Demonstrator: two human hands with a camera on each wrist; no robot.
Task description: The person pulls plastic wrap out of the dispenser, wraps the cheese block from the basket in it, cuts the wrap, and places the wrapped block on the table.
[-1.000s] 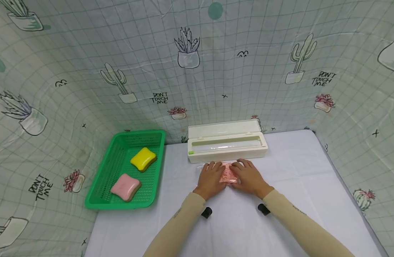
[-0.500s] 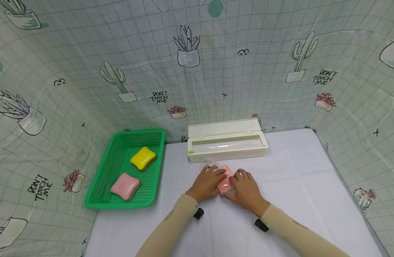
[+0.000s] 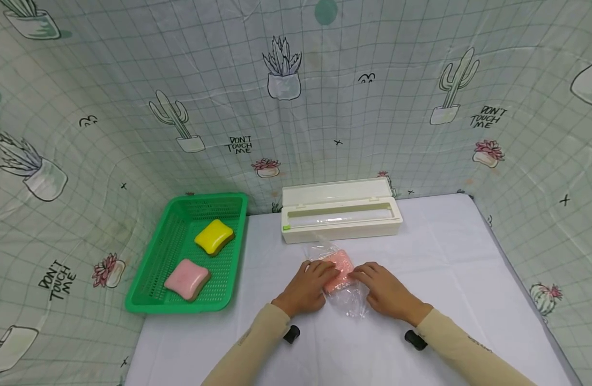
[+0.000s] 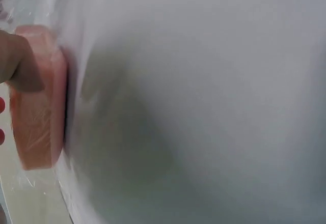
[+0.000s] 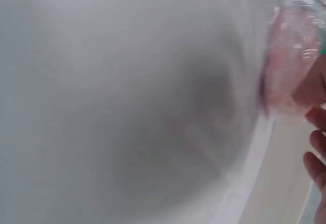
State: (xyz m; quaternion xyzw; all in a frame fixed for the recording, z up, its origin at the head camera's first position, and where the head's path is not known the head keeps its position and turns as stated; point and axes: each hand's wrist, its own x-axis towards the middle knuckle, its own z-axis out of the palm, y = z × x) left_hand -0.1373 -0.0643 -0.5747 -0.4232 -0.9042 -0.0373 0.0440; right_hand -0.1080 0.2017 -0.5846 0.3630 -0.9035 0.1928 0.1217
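A pink sponge (image 3: 341, 261) lies on the white table under crinkled clear cling film (image 3: 351, 301), whose loose ends spread at its back left and front right. My left hand (image 3: 305, 287) holds it from the left, fingers over its top; the left wrist view has the thumb against the wrapped sponge (image 4: 35, 127). From the right, my right hand (image 3: 390, 292) pinches the film at the sponge's edge with thumb and forefinger. In the right wrist view the other fingers are spread beside the filmed sponge (image 5: 290, 66).
Behind the hands stands a white cling film dispenser (image 3: 341, 231), lid up and roll inside. At the left, a green basket (image 3: 137, 300) holds a yellow sponge (image 3: 214, 237) and another pink sponge (image 3: 187, 279). A patterned cloth (image 3: 315, 118) hangs around the table.
The wrapped sponge has been turned and drawn slightly nearer, away from the dispenser. Film now spreads out at its front. The right hand first moved in, then outward to the right.
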